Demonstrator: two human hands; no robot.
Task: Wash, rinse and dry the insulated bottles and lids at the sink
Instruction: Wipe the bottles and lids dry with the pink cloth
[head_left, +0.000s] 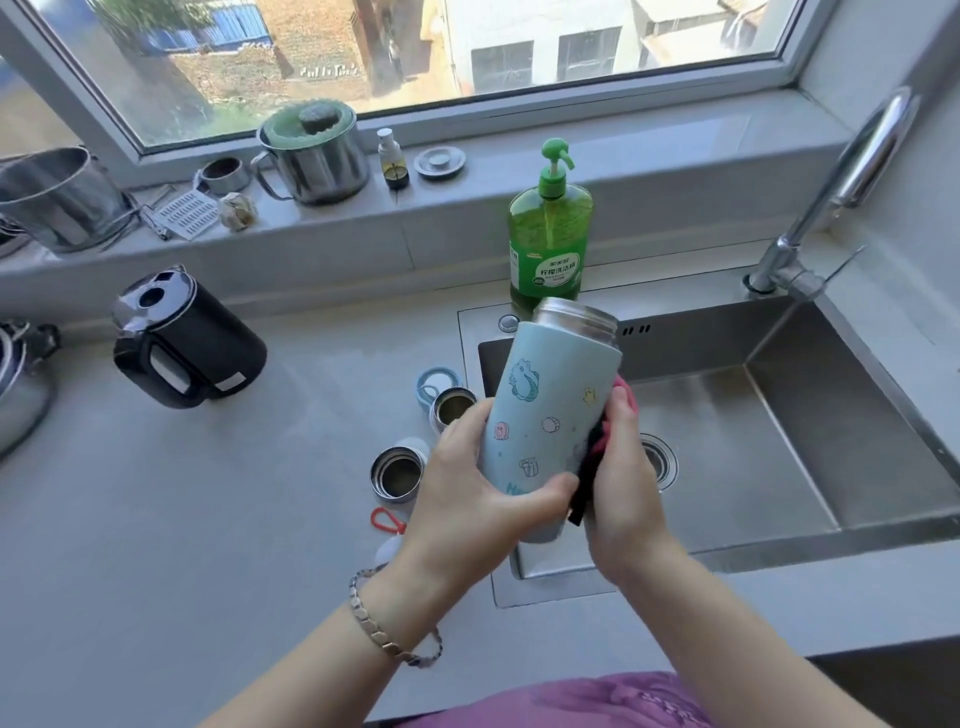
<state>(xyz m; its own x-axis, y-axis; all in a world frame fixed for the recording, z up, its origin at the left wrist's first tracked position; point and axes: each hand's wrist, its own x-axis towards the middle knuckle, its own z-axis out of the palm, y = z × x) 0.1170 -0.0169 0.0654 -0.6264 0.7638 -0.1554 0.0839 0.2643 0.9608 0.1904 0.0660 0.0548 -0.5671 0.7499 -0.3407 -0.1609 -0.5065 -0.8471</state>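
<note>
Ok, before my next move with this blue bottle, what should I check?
1. The left hand grips the blue bottle: ok.
2. The right hand holds the cloth against the bottle's side: ok.
3. Lid off, mouth open: ok.
4. Bottle over the sink: ok.
5. The tap is off: cannot tell, spout out of view.
6. Inside clean: cannot tell.

A black kettle (187, 338) sits on the surface (156, 519) at nine o'clock; a lidded steel mug (311, 161) stands on the windowsill (649, 156) at eleven.
</note>
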